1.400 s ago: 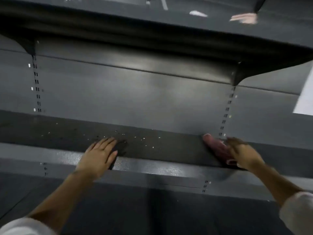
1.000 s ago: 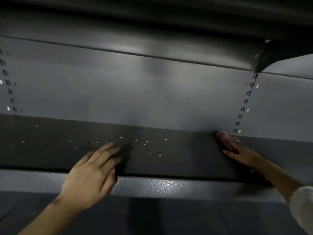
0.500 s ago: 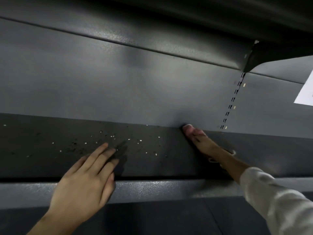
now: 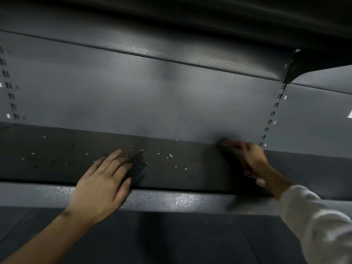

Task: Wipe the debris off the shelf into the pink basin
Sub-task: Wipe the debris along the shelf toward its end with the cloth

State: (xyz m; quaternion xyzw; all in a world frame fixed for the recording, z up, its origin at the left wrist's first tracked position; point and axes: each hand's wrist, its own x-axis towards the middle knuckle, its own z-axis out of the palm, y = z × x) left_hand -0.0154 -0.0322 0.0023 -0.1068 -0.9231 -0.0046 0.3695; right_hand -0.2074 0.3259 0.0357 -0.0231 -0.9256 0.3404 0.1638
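Small white and dark bits of debris (image 4: 167,156) lie scattered over the middle of the dark grey shelf (image 4: 200,168). My left hand (image 4: 104,180) rests flat on the shelf's front part, fingers together, among the crumbs, holding nothing. My right hand (image 4: 252,157) presses a pinkish cloth (image 4: 229,143) onto the shelf at its back edge, to the right of the debris; it is motion-blurred. The pink basin is not in view.
The grey back panel (image 4: 152,101) rises behind the shelf, with a slotted upright (image 4: 270,121) just right of my right hand. An upper shelf (image 4: 190,14) overhangs. A speckled front lip (image 4: 171,200) edges the shelf.
My right hand has slid the cloth left along the shelf's back edge, away from the slotted upright and toward the debris. My left hand has stayed flat in the same spot.
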